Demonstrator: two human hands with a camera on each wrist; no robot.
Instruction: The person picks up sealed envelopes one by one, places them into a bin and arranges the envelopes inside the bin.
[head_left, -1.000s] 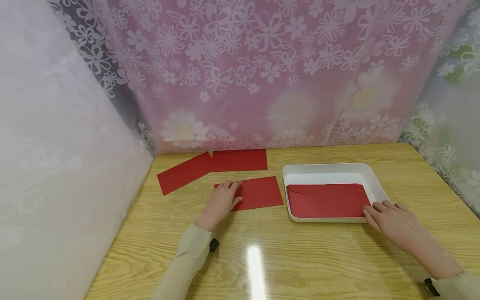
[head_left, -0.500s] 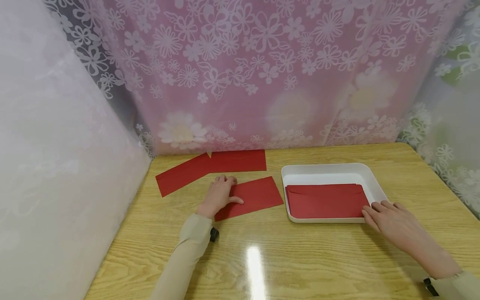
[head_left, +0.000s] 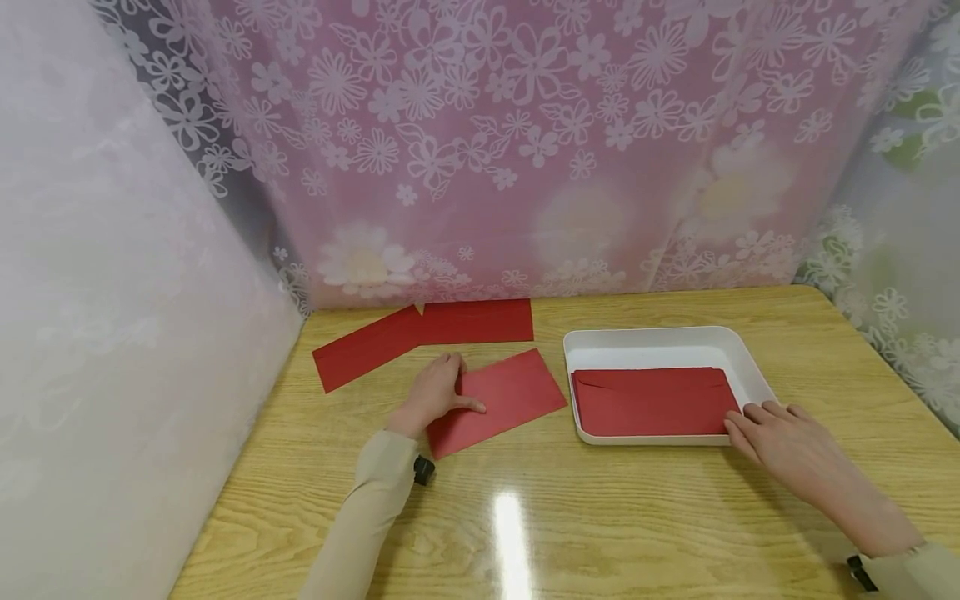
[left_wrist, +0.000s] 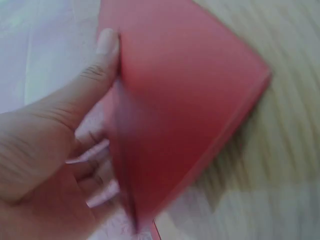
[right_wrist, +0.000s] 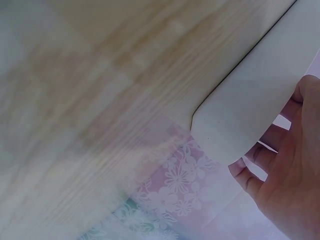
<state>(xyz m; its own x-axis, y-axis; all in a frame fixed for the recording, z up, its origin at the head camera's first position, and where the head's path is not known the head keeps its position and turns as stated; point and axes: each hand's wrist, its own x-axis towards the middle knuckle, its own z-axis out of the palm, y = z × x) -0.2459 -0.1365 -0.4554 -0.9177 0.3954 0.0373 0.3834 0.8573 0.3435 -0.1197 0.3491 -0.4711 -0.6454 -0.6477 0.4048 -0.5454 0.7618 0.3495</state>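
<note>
My left hand (head_left: 437, 393) pinches a red envelope (head_left: 510, 398) by its left edge. In the left wrist view the thumb lies along the near face of that envelope (left_wrist: 175, 95), and the other fingers are partly hidden behind it. The envelope is tilted, with its left end raised off the table. At the right, my right hand (head_left: 783, 446) grips the front right corner of a white tray (head_left: 637, 357). In the right wrist view the fingers bend over the tray's rim (right_wrist: 250, 105). A stack of red envelopes (head_left: 652, 402) lies in the front part of the tray.
Two more red envelopes lie at the back left of the wooden table (head_left: 600, 517): one slanted (head_left: 367, 350), one straight (head_left: 480, 322) along the back edge. A pink flowered curtain (head_left: 480, 167) hangs right behind the table. A pale sheet (head_left: 135, 333) closes off the left side.
My left hand has gone from lying over the envelope's left part to pinching its edge. The envelope has turned, its left end coming toward me and lifting. The right hand stays on the tray.
</note>
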